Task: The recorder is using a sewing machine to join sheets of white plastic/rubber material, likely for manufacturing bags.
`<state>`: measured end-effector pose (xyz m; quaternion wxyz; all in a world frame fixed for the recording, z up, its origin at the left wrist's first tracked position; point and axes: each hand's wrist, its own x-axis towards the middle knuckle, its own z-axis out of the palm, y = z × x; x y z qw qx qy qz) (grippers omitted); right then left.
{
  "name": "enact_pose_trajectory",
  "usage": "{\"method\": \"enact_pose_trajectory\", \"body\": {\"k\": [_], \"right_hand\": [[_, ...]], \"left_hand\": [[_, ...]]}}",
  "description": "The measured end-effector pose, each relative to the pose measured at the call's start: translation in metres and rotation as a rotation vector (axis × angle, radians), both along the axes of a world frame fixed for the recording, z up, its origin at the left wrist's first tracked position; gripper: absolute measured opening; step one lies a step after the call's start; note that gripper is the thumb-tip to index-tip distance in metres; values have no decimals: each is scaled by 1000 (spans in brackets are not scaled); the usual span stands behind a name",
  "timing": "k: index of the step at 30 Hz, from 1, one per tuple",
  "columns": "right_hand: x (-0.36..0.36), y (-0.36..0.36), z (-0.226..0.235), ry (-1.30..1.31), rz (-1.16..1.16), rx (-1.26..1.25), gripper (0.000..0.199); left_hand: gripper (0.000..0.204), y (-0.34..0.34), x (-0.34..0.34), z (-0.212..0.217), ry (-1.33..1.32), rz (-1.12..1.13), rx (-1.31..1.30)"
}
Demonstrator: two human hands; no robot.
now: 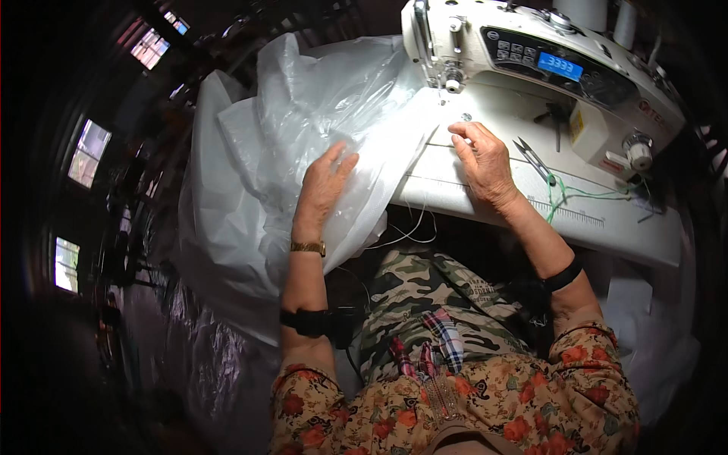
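A translucent white plastic sheet (235, 167) lay centre-left in frame, its right edge slanting up-right between the nearer, unclenched left hand (324, 186) above it and the curled right hand (487, 165), whose grip was unclear.

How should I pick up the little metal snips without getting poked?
Probably best by the rear end of the snips, by the green cord, coming from your own side, low and to the right. They lie flat on the white table, with pointed tips aimed up and left, away from your body, so that end keeps fingers off the points.
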<state>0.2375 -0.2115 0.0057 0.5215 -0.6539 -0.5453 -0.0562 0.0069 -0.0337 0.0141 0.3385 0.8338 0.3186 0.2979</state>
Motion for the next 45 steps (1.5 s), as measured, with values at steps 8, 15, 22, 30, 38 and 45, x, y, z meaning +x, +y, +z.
{"method": "enact_pose_trajectory", "body": {"k": [8, 15, 22, 30, 38, 45], "right_hand": [[15, -38, -14, 24, -135, -21, 20], [-4, -42, -6, -73, -79, -81, 17], [-94, -43, -56, -362, 306, -278, 62], [-103, -56, -60, -471, 369, -501, 21], [-131, -66, -22, -484, 478, -231, 10], [-150, -92, -1, -350, 798, -420, 8]], "left_hand": [[77, -138, -46, -35, 62, 193, 689], [34, -194, -97, -78, -86, 67, 503], [42, -160, -37, -41, -141, -173, 480], [36, -91, -9, -11, 341, 24, 690], [40, -20, -1, -1, 195, -21, 754], [35, -5, -10, 1, 330, -49, 608]]}}
